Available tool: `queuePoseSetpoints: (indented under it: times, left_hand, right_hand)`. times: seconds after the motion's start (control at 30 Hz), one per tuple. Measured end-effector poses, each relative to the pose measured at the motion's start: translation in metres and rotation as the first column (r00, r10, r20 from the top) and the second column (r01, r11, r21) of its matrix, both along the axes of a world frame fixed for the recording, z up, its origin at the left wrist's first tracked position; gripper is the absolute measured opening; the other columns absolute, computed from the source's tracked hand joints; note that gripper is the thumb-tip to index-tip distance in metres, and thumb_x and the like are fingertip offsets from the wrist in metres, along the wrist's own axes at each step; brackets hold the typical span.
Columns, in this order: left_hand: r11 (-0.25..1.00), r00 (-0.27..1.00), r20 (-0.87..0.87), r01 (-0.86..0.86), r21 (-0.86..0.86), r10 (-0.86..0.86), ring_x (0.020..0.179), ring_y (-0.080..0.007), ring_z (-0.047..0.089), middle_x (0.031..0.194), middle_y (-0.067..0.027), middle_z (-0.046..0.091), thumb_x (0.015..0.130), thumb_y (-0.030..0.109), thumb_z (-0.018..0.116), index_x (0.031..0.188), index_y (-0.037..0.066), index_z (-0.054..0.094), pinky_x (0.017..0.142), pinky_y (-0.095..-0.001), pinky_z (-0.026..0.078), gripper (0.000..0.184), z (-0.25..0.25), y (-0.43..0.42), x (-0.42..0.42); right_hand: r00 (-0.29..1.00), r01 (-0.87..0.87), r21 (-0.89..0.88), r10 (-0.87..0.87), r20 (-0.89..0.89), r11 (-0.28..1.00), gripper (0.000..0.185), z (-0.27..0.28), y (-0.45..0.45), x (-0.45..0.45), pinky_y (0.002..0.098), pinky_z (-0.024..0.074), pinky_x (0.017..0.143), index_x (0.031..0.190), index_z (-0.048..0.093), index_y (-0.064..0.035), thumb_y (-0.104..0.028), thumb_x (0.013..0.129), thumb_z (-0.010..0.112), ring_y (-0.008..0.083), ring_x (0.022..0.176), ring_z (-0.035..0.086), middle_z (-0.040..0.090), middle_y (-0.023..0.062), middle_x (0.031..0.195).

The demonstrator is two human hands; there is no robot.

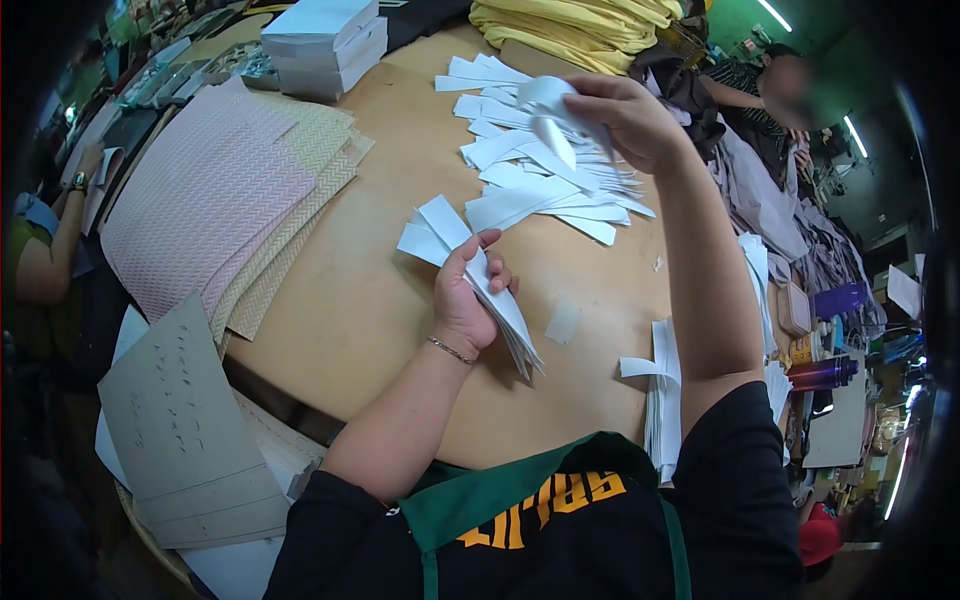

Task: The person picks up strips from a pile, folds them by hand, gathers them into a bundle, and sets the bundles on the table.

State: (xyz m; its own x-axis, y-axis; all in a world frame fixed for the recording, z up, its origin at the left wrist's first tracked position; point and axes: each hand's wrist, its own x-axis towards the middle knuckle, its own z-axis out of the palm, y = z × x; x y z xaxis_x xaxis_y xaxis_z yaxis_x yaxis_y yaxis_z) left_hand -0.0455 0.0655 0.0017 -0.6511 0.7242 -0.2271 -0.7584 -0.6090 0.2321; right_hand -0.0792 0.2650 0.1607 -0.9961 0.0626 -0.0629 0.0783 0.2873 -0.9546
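Note:
My left hand [472,297] is closed round a bundle of white paper strips [433,232], whose ends fan out above and below the fingers. Over the far part of the table, my right hand [625,115] pinches a curled white strip [548,97], its free end bent downward. Beneath and beside that hand lies a loose spread of white strips [530,190] on the tan table [390,150]. Near my right elbow stands another stack of white strips [662,400], with one strip sticking out to the left.
Patterned pink and yellow sheets [200,190] cover the left side, with grey card [185,430] below. White boxes [325,45] and folded yellow cloth [575,25] sit at the back. People are at the far left and upper right. A purple bottle [825,373] lies right.

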Motion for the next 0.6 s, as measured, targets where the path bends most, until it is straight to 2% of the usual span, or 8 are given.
queuePoseSetpoints:
  times: [0.03, 0.2, 0.3, 0.33, 0.43, 0.5, 0.57, 0.6]
  left_hand:
    - [1.000, 1.000, 0.027, 0.001, -0.022, 0.000, 0.051, -0.0102, 0.039, 0.062, -0.0004, 0.045, 0.078, 0.033, 0.050, 0.100, 0.005, 0.047, 0.059, -0.0275, 0.035, 0.035, 0.000, 0.000, 0.001]
    - [0.997, 0.998, 0.050, -0.038, 0.065, 0.035, 0.059, -0.0144, 0.046, 0.069, -0.0023, 0.050, 0.075, 0.056, 0.048, 0.103, 0.007, 0.049, 0.062, -0.0303, 0.037, 0.056, 0.003, -0.005, 0.003]
    - [0.986, 0.992, 0.035, -0.122, 0.111, 0.119, 0.087, -0.0196, 0.052, 0.089, -0.0069, 0.056, 0.069, 0.069, 0.042, 0.106, 0.009, 0.047, 0.071, -0.0328, 0.041, 0.071, 0.017, -0.009, 0.005]
    - [0.977, 0.989, -0.015, -0.143, 0.157, 0.147, 0.093, -0.0197, 0.050, 0.095, -0.0071, 0.055, 0.072, 0.063, 0.045, 0.104, 0.010, 0.047, 0.074, -0.0343, 0.040, 0.063, 0.024, -0.011, 0.007]
    - [0.983, 0.982, -0.060, -0.176, 0.050, 0.179, 0.101, -0.0205, 0.047, 0.104, -0.0080, 0.052, 0.080, 0.044, 0.048, 0.102, 0.011, 0.045, 0.079, -0.0360, 0.038, 0.040, 0.017, -0.005, 0.005]
    - [0.981, 0.980, 0.058, -0.189, -0.040, 0.191, 0.100, -0.0217, 0.049, 0.102, -0.0082, 0.054, 0.084, 0.021, 0.047, 0.097, 0.010, 0.045, 0.080, -0.0343, 0.038, 0.018, 0.017, -0.006, 0.003]
    - [0.973, 0.966, 0.125, -0.221, -0.070, 0.228, 0.078, -0.0166, 0.053, 0.082, -0.0033, 0.054, 0.083, 0.020, 0.047, 0.094, 0.010, 0.046, 0.069, -0.0290, 0.040, 0.015, 0.025, -0.004, 0.002]
    - [0.978, 0.975, 0.072, -0.207, -0.033, 0.209, 0.072, -0.0152, 0.050, 0.077, -0.0023, 0.051, 0.083, 0.020, 0.048, 0.094, 0.009, 0.045, 0.067, -0.0284, 0.039, 0.016, 0.018, -0.004, 0.000]
  right_hand:
    - [0.995, -0.016, 0.078, 0.023, -0.096, 0.997, 0.031, -0.002, -0.012, -0.003, 0.0218, 0.0421, 0.063, 0.103, 0.054, 0.0019, -0.017, 0.077, 0.055, 0.0097, 0.071, 0.052, 0.057, 0.0041, 0.084]
    - [0.963, 0.030, 0.076, -0.009, -0.269, 0.997, 0.034, 0.001, -0.065, 0.008, 0.0227, 0.0446, 0.066, 0.106, 0.053, 0.0021, -0.014, 0.076, 0.057, 0.0111, 0.074, 0.055, 0.058, 0.0075, 0.087]
    - [0.998, 0.041, 0.096, -0.037, -0.044, 0.995, 0.033, -0.034, -0.079, 0.030, 0.0221, 0.0450, 0.068, 0.105, 0.052, 0.0017, -0.012, 0.077, 0.060, 0.0088, 0.078, 0.054, 0.058, 0.0053, 0.085]
    - [0.993, -0.012, 0.037, 0.008, 0.119, 0.999, 0.031, -0.046, -0.088, 0.042, 0.0231, 0.0443, 0.069, 0.103, 0.053, 0.0014, -0.012, 0.076, 0.061, 0.0098, 0.077, 0.054, 0.058, 0.0050, 0.084]
    - [0.960, -0.278, 0.393, 0.246, 0.132, 0.876, 0.020, -0.069, -0.088, 0.060, 0.0261, 0.0426, 0.069, 0.090, 0.060, -0.0015, -0.015, 0.075, 0.062, 0.0106, 0.073, 0.054, 0.060, 0.0069, 0.078]
    - [0.943, -0.265, 0.414, 0.146, 0.298, 0.871, 0.019, -0.053, -0.062, 0.038, 0.0275, 0.0423, 0.071, 0.088, 0.061, -0.0009, -0.015, 0.075, 0.061, 0.0147, 0.075, 0.056, 0.061, 0.0095, 0.077]
    - [0.998, 0.002, 0.710, 0.045, -0.047, 0.704, 0.023, -0.071, -0.022, 0.002, 0.0332, 0.0422, 0.074, 0.090, 0.061, -0.0047, -0.018, 0.071, 0.062, 0.0265, 0.081, 0.056, 0.061, 0.0120, 0.084]
    - [0.994, 0.017, 0.788, 0.074, -0.080, 0.615, 0.026, -0.081, -0.003, -0.019, 0.0343, 0.0422, 0.076, 0.093, 0.061, -0.0067, -0.017, 0.069, 0.063, 0.0272, 0.085, 0.055, 0.060, 0.0101, 0.088]
